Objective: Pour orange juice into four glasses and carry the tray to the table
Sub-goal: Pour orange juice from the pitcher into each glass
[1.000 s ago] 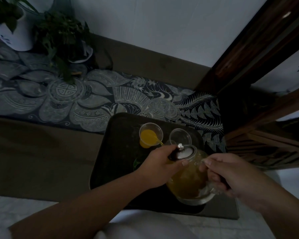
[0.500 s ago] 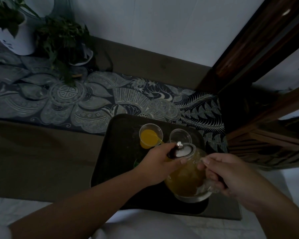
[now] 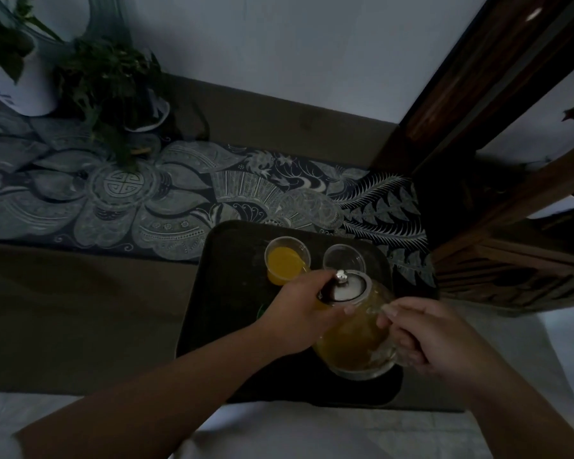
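Since the earlier frames little had shifted: the pitcher (image 3: 355,329) had held its tilt over the tray (image 3: 226,293), and the juice in the near glass (image 3: 287,260) stood a little higher than a second before. The right hand (image 3: 434,336) gripped the pitcher's handle with its fingers curled round it, while the left hand (image 3: 304,309) pressed on the edge of the metal lid (image 3: 343,288), its thumb along the near rim, seemingly to keep the lid seated during the pour. The pitcher's front end sat at the rim of the near glass, which held orange juice to roughly half; whether a stream was actually falling could not be made out in the dim light. Beside it the second glass (image 3: 344,260) stood empty. The other two glasses could not be seen, probably hidden behind the hands and pitcher. The step in hand looked like filling the first glass, so the task was early. The next move would call for levelling the pitcher to stop the flow cleanly, then swinging its front end over the empty glass without dripping onto the tray. The tray rested partly on a patterned cloth (image 3: 179,200), near two potted plants (image 3: 110,81).
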Motion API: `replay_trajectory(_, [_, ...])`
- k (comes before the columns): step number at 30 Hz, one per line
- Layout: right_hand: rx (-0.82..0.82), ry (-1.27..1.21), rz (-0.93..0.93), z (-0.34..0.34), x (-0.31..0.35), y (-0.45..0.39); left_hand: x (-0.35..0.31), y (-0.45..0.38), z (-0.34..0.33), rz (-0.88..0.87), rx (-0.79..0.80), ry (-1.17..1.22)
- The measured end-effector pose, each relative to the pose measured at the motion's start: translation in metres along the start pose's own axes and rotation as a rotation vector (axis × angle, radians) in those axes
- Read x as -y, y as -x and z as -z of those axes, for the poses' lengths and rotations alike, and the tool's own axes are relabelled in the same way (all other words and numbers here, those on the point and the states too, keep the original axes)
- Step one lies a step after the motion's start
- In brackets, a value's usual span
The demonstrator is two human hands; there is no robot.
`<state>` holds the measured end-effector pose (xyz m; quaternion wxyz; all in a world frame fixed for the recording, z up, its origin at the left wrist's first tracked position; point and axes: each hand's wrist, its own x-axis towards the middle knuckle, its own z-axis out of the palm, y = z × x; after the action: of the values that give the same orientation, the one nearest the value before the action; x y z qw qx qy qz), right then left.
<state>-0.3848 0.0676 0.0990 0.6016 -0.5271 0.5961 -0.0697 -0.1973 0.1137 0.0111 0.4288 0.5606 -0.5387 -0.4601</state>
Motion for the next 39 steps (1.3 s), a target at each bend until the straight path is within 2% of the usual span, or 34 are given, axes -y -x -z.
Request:
replay_trajectory(21, [-0.197, -0.255, 0.011, -0.031, -0.034, 0.007, 0.005, 0.001, 0.007, -0.104, 0.031, -0.265])
replay_trajectory(26, [-0.192, -0.263, 0.025, -0.031, -0.038, 0.011, 0.004, 0.001, 0.008, -0.138, 0.021, -0.318])
replay_trajectory(35, [-0.158, -0.281, 0.093, 0.009, -0.041, 0.018, -0.021, -0.011, -0.013, -0.182, -0.003, -0.327])
replay_trajectory(39, [-0.106, -0.194, 0.107, 0.042, -0.040, 0.014, -0.029, -0.021, -0.038, -0.143, -0.044, -0.345])
